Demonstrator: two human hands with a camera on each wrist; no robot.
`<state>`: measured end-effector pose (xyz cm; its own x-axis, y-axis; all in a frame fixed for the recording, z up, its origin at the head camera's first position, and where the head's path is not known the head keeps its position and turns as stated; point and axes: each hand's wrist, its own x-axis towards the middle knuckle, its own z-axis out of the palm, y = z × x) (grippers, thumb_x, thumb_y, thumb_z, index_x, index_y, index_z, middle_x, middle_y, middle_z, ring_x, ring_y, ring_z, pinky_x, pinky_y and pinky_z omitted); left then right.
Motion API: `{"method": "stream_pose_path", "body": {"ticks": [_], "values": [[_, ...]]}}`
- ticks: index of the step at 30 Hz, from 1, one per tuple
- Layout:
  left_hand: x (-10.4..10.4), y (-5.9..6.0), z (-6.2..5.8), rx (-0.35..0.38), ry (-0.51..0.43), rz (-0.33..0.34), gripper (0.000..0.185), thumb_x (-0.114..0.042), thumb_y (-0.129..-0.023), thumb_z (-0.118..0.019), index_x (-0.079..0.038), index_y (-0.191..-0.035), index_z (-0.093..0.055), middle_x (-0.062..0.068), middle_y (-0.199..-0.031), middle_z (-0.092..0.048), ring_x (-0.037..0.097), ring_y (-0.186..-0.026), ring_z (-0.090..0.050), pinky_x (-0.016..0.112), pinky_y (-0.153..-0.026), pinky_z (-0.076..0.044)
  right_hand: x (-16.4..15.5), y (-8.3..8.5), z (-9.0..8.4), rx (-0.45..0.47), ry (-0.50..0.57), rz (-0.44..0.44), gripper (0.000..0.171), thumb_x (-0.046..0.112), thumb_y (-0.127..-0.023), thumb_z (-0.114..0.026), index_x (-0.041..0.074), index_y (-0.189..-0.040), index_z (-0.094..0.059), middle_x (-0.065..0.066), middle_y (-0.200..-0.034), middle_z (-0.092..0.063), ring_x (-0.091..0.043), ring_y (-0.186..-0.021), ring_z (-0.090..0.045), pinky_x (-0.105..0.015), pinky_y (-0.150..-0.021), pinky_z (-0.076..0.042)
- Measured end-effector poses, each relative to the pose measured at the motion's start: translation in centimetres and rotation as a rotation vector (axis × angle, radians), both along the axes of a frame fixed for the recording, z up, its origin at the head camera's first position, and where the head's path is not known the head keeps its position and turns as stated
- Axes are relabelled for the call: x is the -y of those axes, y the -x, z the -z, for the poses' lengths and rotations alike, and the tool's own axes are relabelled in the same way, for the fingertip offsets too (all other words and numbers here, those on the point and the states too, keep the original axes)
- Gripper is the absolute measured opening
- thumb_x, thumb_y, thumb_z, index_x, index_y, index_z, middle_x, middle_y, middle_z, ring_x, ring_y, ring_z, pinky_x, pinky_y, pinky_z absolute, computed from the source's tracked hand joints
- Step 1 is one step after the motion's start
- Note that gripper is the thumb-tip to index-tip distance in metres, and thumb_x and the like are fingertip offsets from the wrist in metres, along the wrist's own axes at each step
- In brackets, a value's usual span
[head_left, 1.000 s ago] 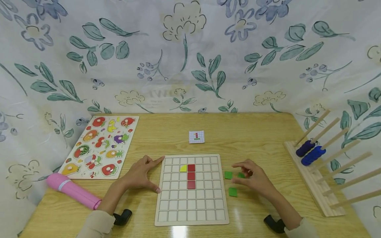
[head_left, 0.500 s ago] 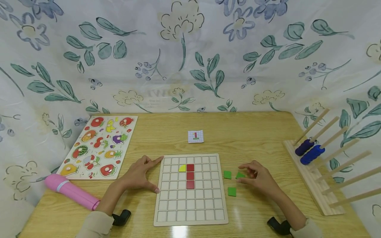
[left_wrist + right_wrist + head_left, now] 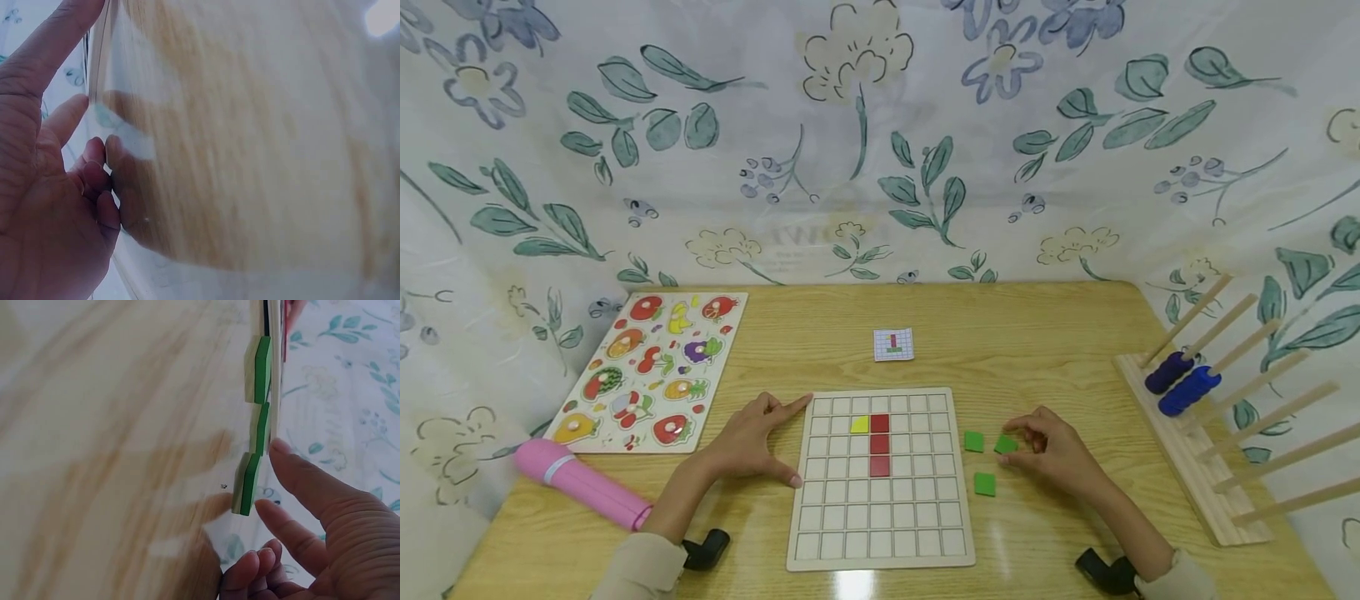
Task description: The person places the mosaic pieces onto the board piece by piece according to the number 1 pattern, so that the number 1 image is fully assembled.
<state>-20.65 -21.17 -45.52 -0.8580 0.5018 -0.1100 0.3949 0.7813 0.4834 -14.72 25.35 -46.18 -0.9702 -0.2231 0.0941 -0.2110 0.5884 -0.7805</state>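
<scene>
Wooden table (image 3: 1045, 333); floral cloth (image 3: 880, 133) on all sides

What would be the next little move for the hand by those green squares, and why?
Probably pinch and lift the green tile at the right hand's fingertips. The fingers are at it but it seems to lie flat on the table, beside two other loose green tiles. The grid board holds one yellow and three red tiles, and the left hand steadies its edge.
</scene>
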Motion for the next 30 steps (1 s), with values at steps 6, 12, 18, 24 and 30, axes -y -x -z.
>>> {"method": "stream_pose_path", "body": {"ticks": [6,12,18,24,30], "values": [[0.09,0.03,0.14,0.008,0.010,-0.014,0.117,-0.069,-0.054,-0.085,-0.028,-0.154,-0.039,0.000,-0.098,-0.038,0.015,-0.082,-0.033,0.029,-0.071,-0.028,0.16,0.05,0.03,0.005,-0.036,0.024,0.032,0.013,-0.074,-0.087,0.004,-0.102,-0.074,-0.004,-0.080,-0.046,-0.007,-0.067,-0.036,-0.024,-0.060,-0.036],[0.09,0.02,0.03,0.009,0.006,-0.011,0.117,-0.068,-0.054,-0.086,-0.028,-0.154,-0.039,0.000,-0.098,-0.038,0.015,-0.082,-0.033,0.029,-0.071,-0.028,0.33,0.01,0.08,-0.002,-0.068,0.045,0.025,0.010,-0.076,-0.085,0.005,-0.098,-0.075,-0.003,-0.080,-0.045,-0.007,-0.067,-0.037,-0.024,-0.060,-0.036],[0.04,0.03,-0.07,0.006,0.004,-0.008,0.117,-0.067,-0.054,-0.086,-0.027,-0.154,-0.039,0.001,-0.098,-0.038,0.015,-0.082,-0.032,0.029,-0.071,-0.028,0.44,-0.10,-0.04,-0.003,-0.086,0.055,0.024,0.009,-0.077,-0.083,0.002,-0.099,-0.075,-0.002,-0.080,-0.047,-0.007,-0.068,-0.038,-0.023,-0.061,-0.037],[-0.03,-0.01,-0.25,0.005,-0.004,-0.006,0.117,-0.067,-0.054,-0.086,-0.026,-0.153,-0.040,0.001,-0.097,-0.038,0.015,-0.081,-0.032,0.029,-0.071,-0.028,0.48,-0.18,0.03,-0.020,-0.082,0.045,0.023,0.006,-0.077,-0.083,0.001,-0.098,-0.075,-0.001,-0.081,-0.047,-0.006,-0.068,-0.039,-0.023,-0.061,-0.039],[0.02,-0.06,-0.20,0.005,-0.002,-0.006,0.117,-0.067,-0.054,-0.086,-0.026,-0.153,-0.040,0.001,-0.097,-0.038,0.015,-0.080,-0.032,0.029,-0.070,-0.027,0.71,-0.40,0.03,-0.067,-0.019,0.040,0.021,0.000,-0.076,-0.082,0.001,-0.095,-0.074,-0.002,-0.081,-0.048,-0.007,-0.065,-0.040,-0.023,-0.058,-0.039]]}}
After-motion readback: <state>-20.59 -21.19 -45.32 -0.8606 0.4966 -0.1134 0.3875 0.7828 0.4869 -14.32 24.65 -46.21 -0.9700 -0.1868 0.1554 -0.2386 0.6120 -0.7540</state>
